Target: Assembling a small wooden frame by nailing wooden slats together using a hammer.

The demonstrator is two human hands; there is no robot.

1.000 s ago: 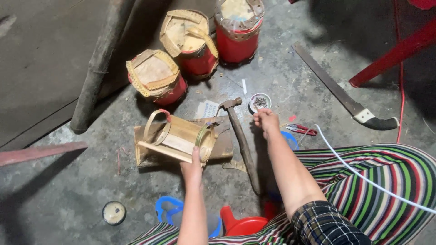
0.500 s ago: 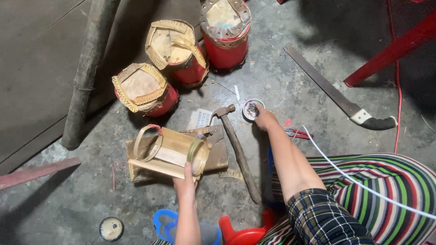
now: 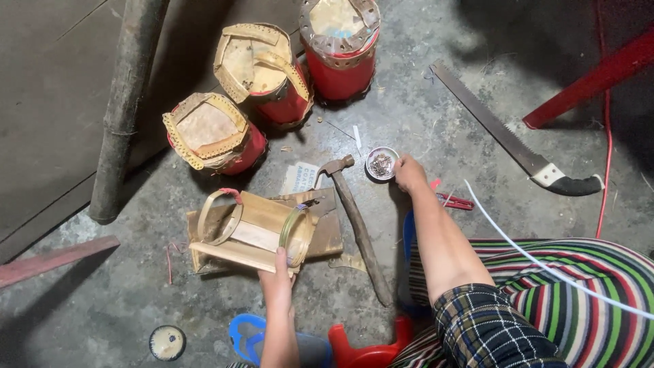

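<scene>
My left hand [image 3: 278, 278] grips the near end of a small bamboo frame [image 3: 253, 228] made of slats and two hoops, which lies on its side on a wooden board [image 3: 328, 238]. My right hand [image 3: 410, 172] reaches forward, its fingers closed at the rim of a small round tin [image 3: 381, 164] of little nails; whether a nail is pinched I cannot tell. A hammer [image 3: 354, 221] with a wooden handle lies on the floor between my two arms, its head pointing toward the tin.
Three red drum-shaped cans [image 3: 218, 136] [image 3: 269, 71] [image 3: 338, 44] wrapped with bamboo strips stand at the back. A hand saw [image 3: 511, 140] lies right. A bamboo pole [image 3: 126, 102] leans left, a red plank [image 3: 54, 257] lies below it. A round lid [image 3: 167, 341], red cutters [image 3: 455, 200], white cord [image 3: 545, 266] and a red stool leg [image 3: 593, 75] surround me.
My right hand has moved forward from beside the hammer head to the nail tin. My left hand keeps its hold on the bamboo frame. The view has shifted slightly.
</scene>
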